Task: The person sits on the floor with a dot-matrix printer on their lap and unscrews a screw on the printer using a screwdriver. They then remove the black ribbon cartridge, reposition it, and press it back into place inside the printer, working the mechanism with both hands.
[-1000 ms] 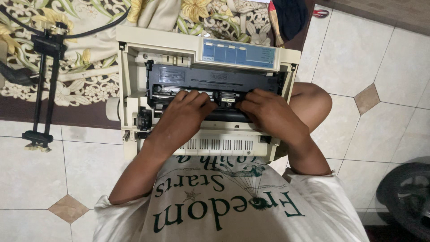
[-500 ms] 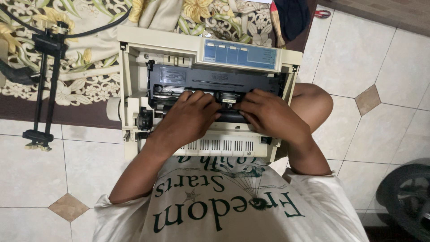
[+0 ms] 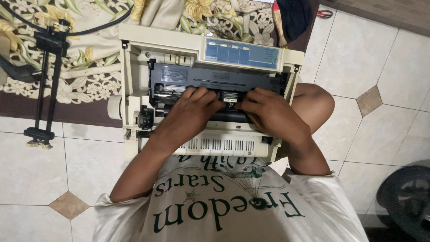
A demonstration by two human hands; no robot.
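A cream dot-matrix printer (image 3: 134, 67) with its cover off sits on the tiled floor in front of me. A long black ribbon cartridge (image 3: 215, 77) lies across its open middle. My left hand (image 3: 190, 110) rests on the black parts below the cartridge, fingers curled down onto the mechanism. My right hand (image 3: 268, 112) presses on the same black bar from the right side, fingertips near a small white-labelled piece (image 3: 229, 97). Both hands touch the mechanism; whether they grip a part is hidden by the fingers.
A blue control panel (image 3: 242, 53) runs along the printer's back edge. A black clamp stand (image 3: 45, 85) lies at left on a floral cloth (image 3: 89, 71). A dark wheel-like object (image 3: 407, 201) sits at the lower right. My knee (image 3: 313, 101) is beside the printer.
Both hands shifted slightly on the black mechanism, fingers moving a little toward the centre. The printer has not moved.
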